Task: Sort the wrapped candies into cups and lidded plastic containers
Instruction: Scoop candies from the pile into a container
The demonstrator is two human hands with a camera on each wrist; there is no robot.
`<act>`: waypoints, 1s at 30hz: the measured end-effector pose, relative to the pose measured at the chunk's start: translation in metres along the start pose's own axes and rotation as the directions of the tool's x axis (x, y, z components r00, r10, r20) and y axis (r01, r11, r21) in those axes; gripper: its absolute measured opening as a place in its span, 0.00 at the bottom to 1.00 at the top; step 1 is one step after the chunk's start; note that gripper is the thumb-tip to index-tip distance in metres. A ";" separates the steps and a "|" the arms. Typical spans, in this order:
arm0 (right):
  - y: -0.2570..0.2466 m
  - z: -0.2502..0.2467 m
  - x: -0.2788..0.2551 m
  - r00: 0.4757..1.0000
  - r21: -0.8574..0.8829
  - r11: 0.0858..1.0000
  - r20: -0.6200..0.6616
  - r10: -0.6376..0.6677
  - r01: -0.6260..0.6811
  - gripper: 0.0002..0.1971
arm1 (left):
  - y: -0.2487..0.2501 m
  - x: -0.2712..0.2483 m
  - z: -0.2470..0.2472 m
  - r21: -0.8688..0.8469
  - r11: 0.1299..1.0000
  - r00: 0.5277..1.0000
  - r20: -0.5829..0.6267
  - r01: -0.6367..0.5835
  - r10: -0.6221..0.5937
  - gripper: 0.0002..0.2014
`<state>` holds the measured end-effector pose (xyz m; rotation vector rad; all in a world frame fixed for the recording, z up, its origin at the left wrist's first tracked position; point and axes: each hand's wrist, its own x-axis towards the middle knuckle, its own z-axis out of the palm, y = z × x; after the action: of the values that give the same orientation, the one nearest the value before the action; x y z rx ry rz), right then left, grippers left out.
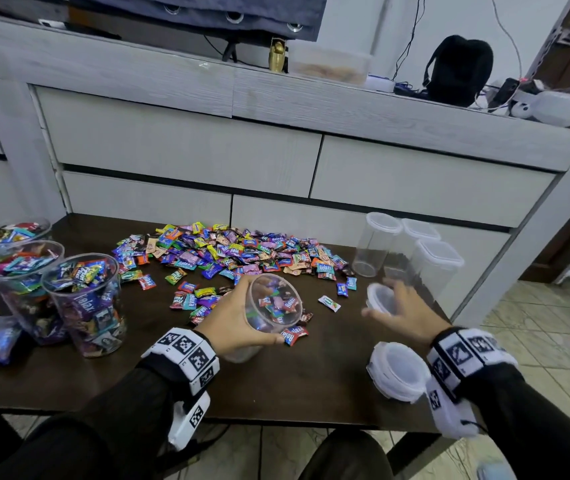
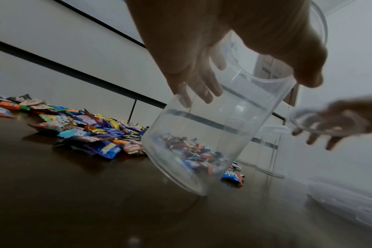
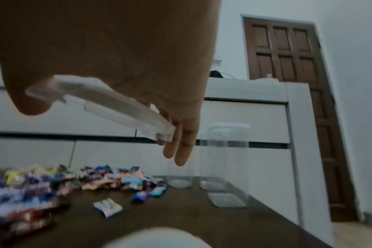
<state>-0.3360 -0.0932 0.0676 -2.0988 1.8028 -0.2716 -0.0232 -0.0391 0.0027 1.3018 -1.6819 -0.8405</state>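
L hand (image 1: 233, 318) grips clear cup (image 1: 271, 304), tilted, empty | R hand (image 1: 406, 315) holds lid (image 1: 380, 299)

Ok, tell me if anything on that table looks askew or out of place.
The clear plastic container in the left hand is tilted, only its bottom edge touching the dark wooden table, and it looks empty. One white-wrapped candy lies apart from the colourful candy pile. The right hand holds a translucent lid off any container.

"Relax" reads on many wrappers in my candy pile (image 1: 228, 258), centre frame, and large on the near filled cup (image 1: 86, 303) at left. A wrapper (image 2: 132, 148) in my left wrist view, centre, looks like "Coffee Candy". The rest is too blurred.
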 end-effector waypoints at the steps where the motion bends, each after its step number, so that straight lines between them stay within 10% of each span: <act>1: 0.012 0.007 -0.006 0.999 -0.085 0.996 0.023 0.040 -0.038 0.48 | 0.000 -0.001 -0.001 -0.015 1.000 1.000 0.007 0.003 -0.003 0.47; 15: 0.053 0.063 -0.027 0.970 -0.338 0.918 0.051 0.239 -0.208 0.58 | -0.021 -0.020 -0.006 -0.315 0.949 0.994 0.104 0.020 0.014 0.61; 20: 0.030 0.063 -0.025 0.998 -0.335 0.940 -0.026 0.060 -0.066 0.55 | -0.022 -0.025 -0.015 -0.393 0.918 0.998 -0.013 0.058 -0.068 0.62; 25: -0.018 0.081 -0.002 0.990 -0.216 0.967 0.062 -0.123 0.134 0.54 | -0.035 -0.020 -0.040 0.163 0.959 0.944 -0.277 0.231 -0.180 0.30; 30: -0.047 0.114 0.036 0.979 -0.156 0.988 0.204 0.024 0.008 0.61 | -0.062 0.005 -0.054 0.667 0.530 0.812 -0.201 0.523 -0.548 0.51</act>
<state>-0.2447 -0.1066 -0.0219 -2.1343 1.7588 0.0898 0.0503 -0.0597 -0.0270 2.4552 -1.6987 -0.5368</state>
